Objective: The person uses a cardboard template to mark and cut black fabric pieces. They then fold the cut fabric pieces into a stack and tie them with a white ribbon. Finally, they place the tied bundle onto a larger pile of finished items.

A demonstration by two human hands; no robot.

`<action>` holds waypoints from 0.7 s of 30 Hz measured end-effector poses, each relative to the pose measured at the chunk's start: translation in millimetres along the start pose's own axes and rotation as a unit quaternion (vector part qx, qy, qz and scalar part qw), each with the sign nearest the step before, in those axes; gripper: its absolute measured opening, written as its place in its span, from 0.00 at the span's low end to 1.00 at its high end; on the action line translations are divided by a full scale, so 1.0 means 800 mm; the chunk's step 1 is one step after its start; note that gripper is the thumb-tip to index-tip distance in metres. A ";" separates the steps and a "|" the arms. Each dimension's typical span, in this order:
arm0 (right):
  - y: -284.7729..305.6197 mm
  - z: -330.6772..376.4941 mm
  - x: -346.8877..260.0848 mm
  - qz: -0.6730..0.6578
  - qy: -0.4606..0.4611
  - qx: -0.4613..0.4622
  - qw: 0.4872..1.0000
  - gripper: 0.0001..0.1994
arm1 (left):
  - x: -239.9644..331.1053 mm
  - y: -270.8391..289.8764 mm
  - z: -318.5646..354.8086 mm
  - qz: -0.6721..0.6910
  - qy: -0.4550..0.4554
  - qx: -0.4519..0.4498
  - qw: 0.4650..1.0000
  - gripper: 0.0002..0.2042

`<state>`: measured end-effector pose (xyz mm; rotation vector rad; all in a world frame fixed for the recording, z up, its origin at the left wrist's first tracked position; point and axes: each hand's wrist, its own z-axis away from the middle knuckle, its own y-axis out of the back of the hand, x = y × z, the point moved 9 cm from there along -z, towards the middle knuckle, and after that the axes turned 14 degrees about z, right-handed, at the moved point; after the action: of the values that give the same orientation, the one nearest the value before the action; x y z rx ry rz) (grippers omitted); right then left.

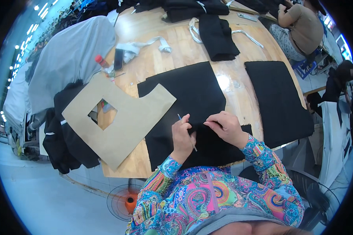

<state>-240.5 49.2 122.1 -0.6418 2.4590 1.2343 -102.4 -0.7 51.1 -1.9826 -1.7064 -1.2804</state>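
Left grip [182, 137] is closed around a thin, pen-like tool [195, 148], which slants between the fingers above the near part of a large black cloth panel [184, 88]. Right grip [229, 130] is narrow, thumb and forefinger pinched together just to the right of the left one; whether thread or an edge of cloth is caught between them, I cannot tell. That panel lies flat across the near middle of the bench [241, 105], directly under both.

On the left, a tan card template [133, 123] with a diamond-shaped opening overlaps the panel's left part. A second black panel [278, 102] lies flat on the right, well apart and touched by neither.

Judging by their outlines, both panels appear already cut and spread out, while the handling of the middle one looks to be under way. No marks or joins can be made out on its dark surface, so how much is left there stays unclear. Folded black cloth [217, 37] and a white strap [135, 47] lie on the far side, not in use.
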 end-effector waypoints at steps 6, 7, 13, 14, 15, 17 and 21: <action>0.043 -0.013 -0.018 0.095 0.110 -0.118 0.982 0.08 | 0.012 0.037 -0.032 0.000 -0.039 0.045 0.998 0.16; 0.058 -0.014 -0.025 0.128 0.142 -0.145 0.971 0.09 | 0.023 0.055 -0.044 -0.005 -0.061 0.049 0.997 0.16; 0.210 -0.037 -0.058 0.288 0.189 -0.083 0.935 0.17 | 0.125 0.125 -0.130 -0.002 -0.154 -0.007 0.988 0.14; 0.233 -0.044 -0.057 0.322 0.172 -0.054 0.930 0.18 | 0.132 0.131 -0.143 0.066 -0.142 -0.002 0.988 0.14; 0.254 -0.048 -0.053 0.355 0.152 -0.027 0.922 0.20 | 0.131 0.128 -0.156 0.134 -0.128 0.001 0.983 0.14; 0.284 -0.050 -0.005 0.349 0.016 -0.005 0.937 0.18 | 0.109 0.108 -0.185 0.176 -0.057 -0.004 0.983 0.13; 0.329 -0.039 0.133 0.391 -0.107 -0.082 0.911 0.08 | 0.069 0.001 -0.264 0.161 0.025 -0.053 0.985 0.04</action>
<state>-470.7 135.4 267.1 0.5018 2.4944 1.6721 -201.9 -103.3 216.6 -2.1548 -1.2520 -1.3130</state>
